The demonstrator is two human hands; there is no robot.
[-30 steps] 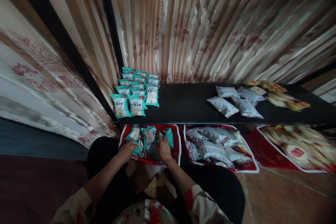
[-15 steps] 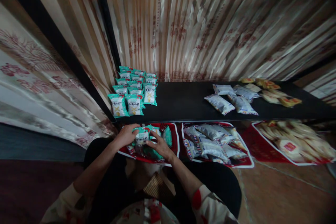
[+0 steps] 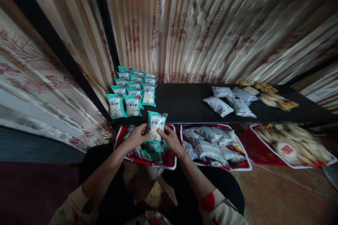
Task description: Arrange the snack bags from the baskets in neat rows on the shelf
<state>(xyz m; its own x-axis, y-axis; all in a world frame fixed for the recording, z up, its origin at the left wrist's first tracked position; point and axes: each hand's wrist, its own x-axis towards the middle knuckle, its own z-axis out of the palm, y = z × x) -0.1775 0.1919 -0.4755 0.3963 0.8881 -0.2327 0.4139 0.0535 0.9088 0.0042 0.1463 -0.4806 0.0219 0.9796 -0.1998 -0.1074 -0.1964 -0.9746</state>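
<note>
Between my two hands is a teal-and-white snack bag (image 3: pixel 156 122), held upright above a red basket (image 3: pixel 173 160). My left hand (image 3: pixel 139 136) grips its lower left side, and my right hand (image 3: pixel 169 138) pinches the lower right side with the thumb on its front. More teal snack bags (image 3: pixel 151 155) lie in the basket beneath. On the left end of the black shelf (image 3: pixel 179 103), rows of matching teal bags (image 3: pixel 132 104) stand upright, close beyond the bag I hold.
Silver-white packets (image 3: pixel 218 106) and yellowish packets (image 3: pixel 273 99) lie on the shelf's right half. Below stand a basket of silver packets (image 3: pixel 211 149) and a basket of pale round packs (image 3: pixel 298 146). A dark shelf post (image 3: pixel 66 59) rises at left; a striped curtain (image 3: pixel 179 24) hangs behind.
My hands have lifted the teal snack bag out of the basket and turned it upright near the shelf's front edge. The view has shifted slightly.
</note>
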